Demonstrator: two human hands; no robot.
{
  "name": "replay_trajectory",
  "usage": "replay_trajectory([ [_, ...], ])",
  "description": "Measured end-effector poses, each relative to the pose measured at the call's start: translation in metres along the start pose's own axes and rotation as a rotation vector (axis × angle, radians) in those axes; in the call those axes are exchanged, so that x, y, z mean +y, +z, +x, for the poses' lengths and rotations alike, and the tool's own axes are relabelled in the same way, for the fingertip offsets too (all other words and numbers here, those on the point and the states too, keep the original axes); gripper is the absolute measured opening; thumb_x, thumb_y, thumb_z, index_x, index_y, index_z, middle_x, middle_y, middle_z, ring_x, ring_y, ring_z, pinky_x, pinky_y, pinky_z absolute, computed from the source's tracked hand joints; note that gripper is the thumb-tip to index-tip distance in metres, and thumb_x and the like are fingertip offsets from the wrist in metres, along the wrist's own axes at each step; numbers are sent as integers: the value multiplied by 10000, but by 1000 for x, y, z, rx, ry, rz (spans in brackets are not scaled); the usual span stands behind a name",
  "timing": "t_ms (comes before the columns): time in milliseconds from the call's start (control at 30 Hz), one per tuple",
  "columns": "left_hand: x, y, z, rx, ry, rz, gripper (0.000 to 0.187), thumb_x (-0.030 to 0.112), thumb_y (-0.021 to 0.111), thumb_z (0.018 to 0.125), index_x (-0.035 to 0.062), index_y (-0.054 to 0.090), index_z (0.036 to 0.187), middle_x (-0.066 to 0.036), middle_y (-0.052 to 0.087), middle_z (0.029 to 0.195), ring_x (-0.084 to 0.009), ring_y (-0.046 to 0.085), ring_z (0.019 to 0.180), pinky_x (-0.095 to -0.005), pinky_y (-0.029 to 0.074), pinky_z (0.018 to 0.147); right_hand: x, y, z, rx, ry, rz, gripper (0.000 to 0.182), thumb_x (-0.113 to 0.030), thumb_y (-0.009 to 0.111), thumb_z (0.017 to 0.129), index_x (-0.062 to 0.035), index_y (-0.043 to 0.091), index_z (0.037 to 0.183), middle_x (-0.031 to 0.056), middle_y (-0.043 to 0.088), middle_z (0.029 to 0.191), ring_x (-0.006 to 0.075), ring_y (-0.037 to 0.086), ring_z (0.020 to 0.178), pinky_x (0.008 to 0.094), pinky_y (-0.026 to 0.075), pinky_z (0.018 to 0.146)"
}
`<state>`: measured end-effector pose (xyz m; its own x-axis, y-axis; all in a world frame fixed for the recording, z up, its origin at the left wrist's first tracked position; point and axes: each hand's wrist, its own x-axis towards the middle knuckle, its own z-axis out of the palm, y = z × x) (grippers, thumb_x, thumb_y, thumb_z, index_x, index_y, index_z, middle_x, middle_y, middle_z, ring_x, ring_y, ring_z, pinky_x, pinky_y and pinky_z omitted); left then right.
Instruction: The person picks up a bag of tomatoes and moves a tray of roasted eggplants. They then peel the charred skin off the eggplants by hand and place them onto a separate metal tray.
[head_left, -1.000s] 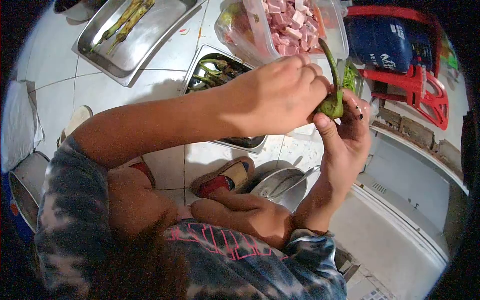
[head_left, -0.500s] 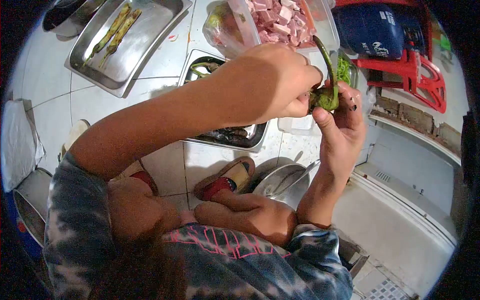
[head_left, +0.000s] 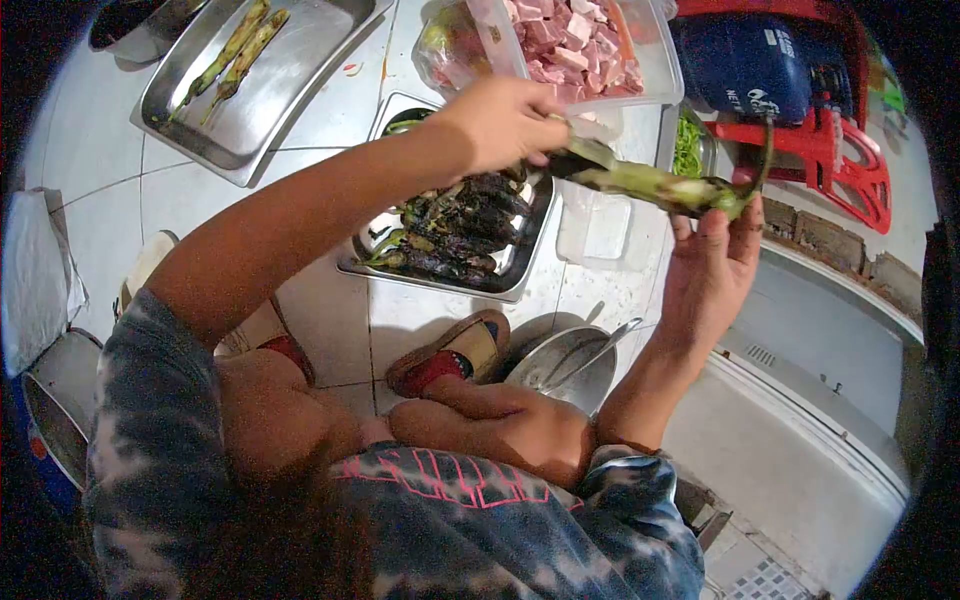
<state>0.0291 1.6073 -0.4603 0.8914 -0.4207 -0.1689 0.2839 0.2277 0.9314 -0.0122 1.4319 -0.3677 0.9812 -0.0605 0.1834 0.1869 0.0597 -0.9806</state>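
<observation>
My right hand (head_left: 708,270) grips the stem end of a partly peeled charred eggplant (head_left: 650,185), whose green stem curves upward and whose pale green flesh shows. Over its other end, my left hand (head_left: 515,125) pinches a strip of dark skin between thumb and fingers. Below my left hand, a metal tray (head_left: 345,262) holds several blackened eggplants (head_left: 450,235). Two peeled eggplants (head_left: 235,60) lie in another metal tray (head_left: 165,120) at the upper left.
A plastic container (head_left: 655,85) of cubed pink meat (head_left: 570,45) stands beside a plastic bag (head_left: 450,45). Chopped greens (head_left: 688,145), a blue gas cylinder (head_left: 740,65) and a red plastic stool (head_left: 850,170) are at the right. A metal bowl (head_left: 590,375) sits near my foot.
My left hand has moved left, away from my right hand, with dark skin in its pinch. My right hand has shifted slightly right and down, and more of the eggplant's length shows.
</observation>
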Motion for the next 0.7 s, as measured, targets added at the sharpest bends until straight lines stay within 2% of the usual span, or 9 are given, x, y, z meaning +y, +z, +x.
replay_trajectory([
  [67,-20,-12,6,64,-14,86,210,138,522,727,-9,502,876,-70,556,747,-116,534,627,-211,438,593,-3,-11,5,3,-45,35,330,17,463,771,-46,419,1092,90,449,1100,188,491,902,320,451,703],
  [133,-34,-22,6,101,-48,194,205,151,532,715,1,515,854,-57,558,715,-109,530,618,-214,431,588,-7,-18,6,38,-66,-1,329,-96,474,793,-64,400,1112,53,460,1087,187,457,965,399,391,804],
  [267,-78,-43,11,177,51,550,204,200,558,664,24,550,768,-84,565,696,-149,541,625,-248,422,580,-20,-28,7,61,-99,-21,314,-102,463,800,-64,407,1107,57,466,1078,193,460,958,388,394,800],
  [300,-77,-45,6,112,15,611,167,183,537,674,70,560,794,-86,571,724,-200,547,657,-291,422,601,-22,-29,7,46,-107,-30,310,-101,459,802,-64,408,1106,59,467,1077,194,463,954,384,398,796],
  [400,-81,-40,3,-68,84,1104,130,143,511,694,110,570,805,-79,578,758,-244,545,700,-322,424,626,-24,-33,5,-3,-127,-42,308,-83,454,801,-62,412,1106,70,452,1108,198,477,929,354,422,744],
  [433,-78,-34,2,-118,55,1207,138,135,496,707,158,580,814,-73,578,782,-271,537,727,-349,420,642,-24,-34,4,2,-121,-41,311,-71,462,795,-61,417,1104,76,448,1117,196,483,920,345,431,720],
  [533,-63,-20,-3,-191,120,1278,119,156,518,700,159,581,801,-81,573,760,-257,540,732,-356,418,641,-25,-38,3,-11,-114,-34,326,-52,484,779,-56,424,1099,94,442,1127,200,488,915,340,441,701],
  [667,-29,-3,-9,-191,209,1134,110,194,558,673,90,562,709,-91,556,726,-268,530,718,-366,414,627,-25,-40,-1,-83,-157,-47,353,-50,518,755,-49,431,1097,114,433,1136,211,474,944,352,423,755],
  [700,-23,-1,-8,-203,212,1087,137,199,560,673,86,556,752,-88,547,780,-274,512,768,-364,406,669,-26,-40,-2,-73,-179,-65,360,-62,529,750,-47,432,1097,116,434,1134,216,467,956,357,413,774],
])
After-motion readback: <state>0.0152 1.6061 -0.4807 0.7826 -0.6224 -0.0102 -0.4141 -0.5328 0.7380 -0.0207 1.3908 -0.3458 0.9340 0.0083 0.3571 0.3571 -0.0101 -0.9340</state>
